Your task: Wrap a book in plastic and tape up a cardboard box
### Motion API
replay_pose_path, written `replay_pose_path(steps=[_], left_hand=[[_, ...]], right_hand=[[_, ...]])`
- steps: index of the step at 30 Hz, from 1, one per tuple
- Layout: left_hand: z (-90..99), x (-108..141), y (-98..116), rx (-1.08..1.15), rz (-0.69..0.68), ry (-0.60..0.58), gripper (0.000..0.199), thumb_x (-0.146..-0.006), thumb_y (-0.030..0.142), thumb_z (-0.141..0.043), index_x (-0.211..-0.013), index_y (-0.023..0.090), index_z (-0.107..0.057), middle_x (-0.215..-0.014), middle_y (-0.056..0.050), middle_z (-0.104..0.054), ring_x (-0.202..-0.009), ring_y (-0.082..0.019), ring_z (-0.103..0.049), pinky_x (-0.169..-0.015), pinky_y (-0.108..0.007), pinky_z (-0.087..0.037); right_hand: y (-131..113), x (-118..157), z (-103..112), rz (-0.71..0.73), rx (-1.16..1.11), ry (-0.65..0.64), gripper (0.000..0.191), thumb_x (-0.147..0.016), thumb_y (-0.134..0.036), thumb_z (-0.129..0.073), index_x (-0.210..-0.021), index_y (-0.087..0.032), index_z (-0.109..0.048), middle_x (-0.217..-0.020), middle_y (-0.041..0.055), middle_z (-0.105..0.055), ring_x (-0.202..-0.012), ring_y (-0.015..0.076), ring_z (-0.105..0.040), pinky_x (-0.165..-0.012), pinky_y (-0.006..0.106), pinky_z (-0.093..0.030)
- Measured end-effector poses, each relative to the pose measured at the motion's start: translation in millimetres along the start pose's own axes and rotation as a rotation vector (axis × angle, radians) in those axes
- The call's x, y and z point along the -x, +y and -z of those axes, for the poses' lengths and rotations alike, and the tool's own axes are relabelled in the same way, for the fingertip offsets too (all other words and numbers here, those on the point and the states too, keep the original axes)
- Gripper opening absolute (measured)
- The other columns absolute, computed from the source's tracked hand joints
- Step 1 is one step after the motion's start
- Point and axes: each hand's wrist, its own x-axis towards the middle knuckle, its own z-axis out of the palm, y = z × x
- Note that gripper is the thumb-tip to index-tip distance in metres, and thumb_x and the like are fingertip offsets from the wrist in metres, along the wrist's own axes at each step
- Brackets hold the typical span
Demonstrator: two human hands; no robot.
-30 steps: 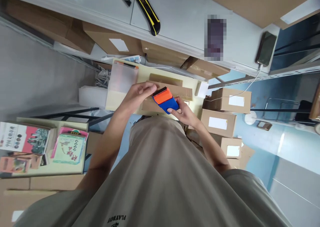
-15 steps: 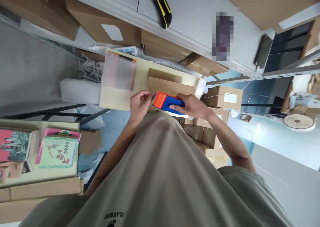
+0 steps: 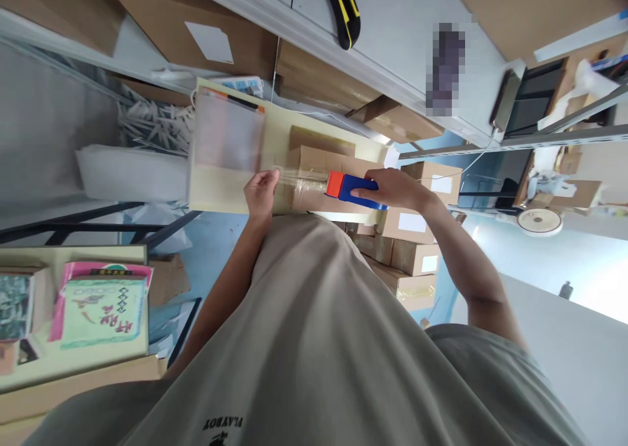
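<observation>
My right hand (image 3: 392, 189) is wrapped round a tape dispenser (image 3: 357, 191) with a blue body and an orange front. From its front a strip of clear packing tape (image 3: 305, 176) stretches left to my left hand (image 3: 261, 191), whose fingers pinch the tape's free end. The strip runs above a brown cardboard box (image 3: 307, 161) lying on a pale yellow table (image 3: 220, 194). Shiny film shows on the box below the strip; I cannot tell whether the strip touches the cardboard.
A clear plastic folder (image 3: 228, 132) lies at the table's left. On the shelf above are a utility knife (image 3: 343, 14) and a phone (image 3: 505, 102). Stacked cartons (image 3: 409, 256) stand to the right. Books (image 3: 103, 308) lie on the lower left table.
My hands have moved apart: the left hand to the left, the right hand with the dispenser to the right. A length of tape now spans between them.
</observation>
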Motion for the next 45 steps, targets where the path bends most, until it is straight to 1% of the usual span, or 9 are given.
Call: replay_pose_path(steps=[15, 18, 21, 23, 26, 30, 34, 40, 45], left_hand=[[-29.4, -36, -52, -0.183, -0.044, -0.086, 0.038, -0.083, 0.050, -0.087, -0.082, 0.020, -0.064, -0.075, 0.002, -0.063, -0.072, -0.012, -0.057, -0.073, -0.024, -0.047], [-25.3, -30, -39, -0.279, -0.089, -0.014, 0.046, -0.082, 0.057, -0.089, -0.092, 0.021, -0.063, -0.080, 0.001, -0.064, -0.077, -0.014, -0.062, -0.076, -0.025, -0.049], [-31.6, -16, -6, -0.368, -0.324, -0.121, 0.054, -0.098, 0.068, -0.067, -0.123, 0.021, -0.067, -0.124, -0.015, -0.074, -0.121, -0.023, -0.070, -0.102, -0.034, -0.053], [-46.1, -6, 15, -0.469, -0.492, -0.308, 0.060, -0.105, 0.070, -0.053, -0.139, 0.022, -0.067, -0.153, -0.018, -0.064, -0.153, -0.028, -0.052, -0.124, -0.043, -0.042], [-71.9, 3, 29, -0.621, -0.597, -0.537, 0.067, -0.108, 0.068, -0.042, -0.152, 0.022, -0.063, -0.170, -0.017, -0.051, -0.168, -0.033, -0.031, -0.137, -0.055, -0.021], [-85.8, 3, 20, -0.756, -0.596, -0.577, 0.067, -0.109, 0.063, -0.043, -0.159, 0.022, -0.060, -0.175, -0.016, -0.045, -0.171, -0.036, -0.023, -0.139, -0.061, -0.007], [-83.8, 5, 17, -0.823, -0.589, -0.551, 0.068, -0.108, 0.063, -0.045, -0.161, 0.022, -0.058, -0.176, -0.013, -0.044, -0.171, -0.036, -0.024, -0.140, -0.059, -0.006], [-89.5, 11, 21, -0.906, -0.569, -0.541, 0.072, -0.107, 0.067, -0.045, -0.162, 0.023, -0.056, -0.178, -0.014, -0.041, -0.170, -0.034, -0.029, -0.139, -0.055, -0.015], [-94.6, 11, 21, -0.936, -0.577, -0.515, 0.073, -0.104, 0.067, -0.052, -0.162, 0.023, -0.056, -0.178, -0.012, -0.041, -0.169, -0.033, -0.032, -0.139, -0.052, -0.021]], right_hand=[[9, -54, -35, -0.071, 0.082, -0.017, 0.064, -0.106, -0.073, -0.053, -0.121, -0.014, -0.073, -0.119, 0.0203, -0.080, -0.111, 0.0353, -0.075, -0.087, 0.038, -0.051], [11, -54, -38, -0.077, 0.086, -0.013, 0.066, -0.105, -0.074, -0.053, -0.122, -0.014, -0.074, -0.122, 0.0215, -0.080, -0.115, 0.0374, -0.074, -0.089, 0.039, -0.052], [13, -52, -39, -0.070, 0.080, -0.008, 0.067, -0.105, -0.075, -0.052, -0.123, -0.014, -0.074, -0.123, 0.0221, -0.079, -0.117, 0.0390, -0.074, -0.091, 0.041, -0.052], [14, -49, -38, -0.059, 0.070, -0.006, 0.070, -0.105, -0.076, -0.050, -0.123, -0.014, -0.074, -0.123, 0.0226, -0.079, -0.117, 0.0393, -0.074, -0.091, 0.041, -0.052], [16, -45, -36, -0.053, 0.056, 0.012, 0.074, -0.104, -0.080, -0.049, -0.125, -0.013, -0.074, -0.123, 0.0242, -0.079, -0.116, 0.0396, -0.074, -0.092, 0.042, -0.052], [28, -37, -29, 0.006, 0.038, 0.022, 0.071, -0.103, -0.078, -0.054, -0.123, -0.014, -0.075, -0.119, 0.0237, -0.079, -0.113, 0.0392, -0.074, -0.091, 0.042, -0.052], [75, -15, -16, 0.016, 0.003, 0.003, 0.064, -0.098, -0.077, -0.065, -0.111, -0.015, -0.078, -0.103, 0.0195, -0.079, -0.105, 0.0372, -0.073, -0.086, 0.042, -0.050], [216, 34, -3, -0.062, -0.068, -0.154, 0.060, -0.094, -0.080, -0.069, -0.092, -0.020, -0.078, -0.078, 0.0083, -0.073, -0.081, 0.0270, -0.070, -0.077, 0.041, -0.049], [286, 27, -19, -0.142, -0.015, -0.127, 0.060, -0.094, -0.077, -0.072, -0.090, -0.018, -0.079, -0.074, 0.0088, -0.072, -0.079, 0.0272, -0.070, -0.075, 0.041, -0.050]])
